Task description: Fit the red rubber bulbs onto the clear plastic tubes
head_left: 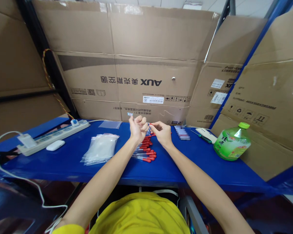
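Above the blue table, my left hand (138, 127) is closed around the thin clear tube of a dropper. My right hand (163, 132) pinches the red bulb end (150, 124) with thumb and fingertips, close beside the left fist. Fingers hide most of this dropper. Below both hands lies a pile of droppers (146, 148), clear tubes to the left and red bulbs to the right. Left of the pile is a stack of clear plastic zip bags (101, 149). A small blue-and-white label (130, 114) shows just above my left hand.
A power strip (56, 136) and a white earbud case (55, 145) are on the left. A blurred-out phone-like item (182, 132), a white object (206, 135), a green-handled tool (205, 139) and a green bottle (231, 143) stand right. Cardboard (88, 39) walls the back.
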